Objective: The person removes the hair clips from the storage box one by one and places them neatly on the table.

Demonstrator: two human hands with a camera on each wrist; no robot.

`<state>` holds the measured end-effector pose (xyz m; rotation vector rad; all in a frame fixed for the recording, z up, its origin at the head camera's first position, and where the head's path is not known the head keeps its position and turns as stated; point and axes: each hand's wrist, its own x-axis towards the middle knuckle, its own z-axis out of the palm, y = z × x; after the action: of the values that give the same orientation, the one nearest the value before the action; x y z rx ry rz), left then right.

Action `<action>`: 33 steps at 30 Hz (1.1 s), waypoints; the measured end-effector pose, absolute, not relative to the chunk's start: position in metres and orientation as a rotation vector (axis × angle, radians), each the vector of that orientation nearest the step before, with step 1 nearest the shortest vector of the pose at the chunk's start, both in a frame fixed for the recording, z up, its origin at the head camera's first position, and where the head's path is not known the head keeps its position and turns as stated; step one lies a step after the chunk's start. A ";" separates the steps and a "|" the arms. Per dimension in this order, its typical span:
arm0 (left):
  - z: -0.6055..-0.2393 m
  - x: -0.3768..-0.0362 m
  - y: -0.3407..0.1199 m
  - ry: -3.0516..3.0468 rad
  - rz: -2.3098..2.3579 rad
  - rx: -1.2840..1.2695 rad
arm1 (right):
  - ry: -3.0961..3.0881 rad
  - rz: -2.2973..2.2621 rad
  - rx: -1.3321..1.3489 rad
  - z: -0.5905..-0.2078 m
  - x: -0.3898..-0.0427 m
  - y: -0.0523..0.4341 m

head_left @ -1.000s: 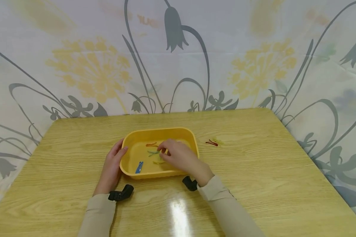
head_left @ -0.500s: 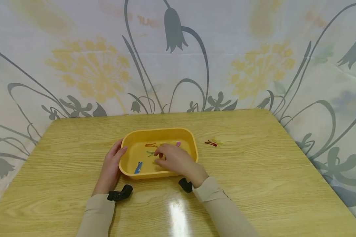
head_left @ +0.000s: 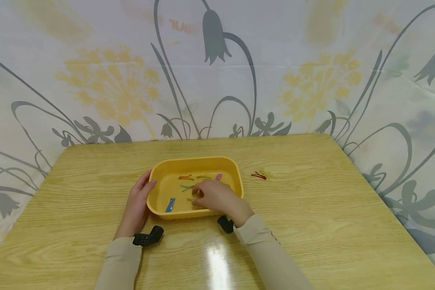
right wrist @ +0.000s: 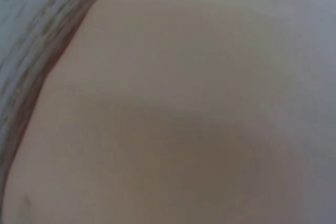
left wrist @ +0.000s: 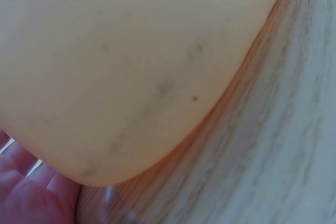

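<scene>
Left hand (head_left: pixel 137 205): laid flat w/ fingers relaxed against left wall of yellow tray (head_left: pixel 159 168), near table (head_left: pixel 311 225) centre; tray best kept braced so it isn't slid.
Blue clip (head_left: pixel 170 204): near-left in tray, untouched.
Right hand (head_left: pixel 215 197): fingers curled down onto yellow-green clips (head_left: pixel 189 193); actual pinch can't be told. One clip should be singled out.
Pink clip (head_left: pixel 218 176): far side, clear.
Red clip (head_left: pixel 258 175): on table, right of tray.

Clips (head_left: pixel 186 177) lie in the tub (head_left: pixel 199 162) mid-table (head_left: pixel 311 225); two more clips (head_left: pixel 259 175) lie to its right.
</scene>
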<state>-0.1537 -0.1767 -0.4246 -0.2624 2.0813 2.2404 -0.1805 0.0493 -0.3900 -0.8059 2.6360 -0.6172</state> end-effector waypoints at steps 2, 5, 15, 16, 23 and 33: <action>-0.425 -0.154 -0.177 2.085 2.237 -0.265 | 2.622 -0.617 -0.792 -0.390 -0.181 0.050; -0.425 -0.154 -0.177 2.079 2.244 -0.268 | 2.611 -0.624 -0.775 -0.391 -0.180 0.050; -0.426 -0.153 -0.177 2.083 2.261 -0.243 | 2.677 -0.543 -0.793 -0.392 -0.181 0.051; -0.426 -0.153 -0.177 2.084 2.264 -0.231 | 2.683 -0.535 -0.797 -0.392 -0.180 0.051; -0.428 -0.153 -0.177 2.072 2.264 -0.232 | 2.717 -0.504 -0.771 -0.392 -0.180 0.052; -0.426 -0.153 -0.177 2.071 2.277 -0.228 | 2.817 -0.453 -0.813 -0.391 -0.181 0.048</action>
<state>-0.1534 -0.1765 -0.4260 -0.2277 2.0710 2.2770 -0.1814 0.0485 -0.3911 -0.8133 2.8165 -0.4532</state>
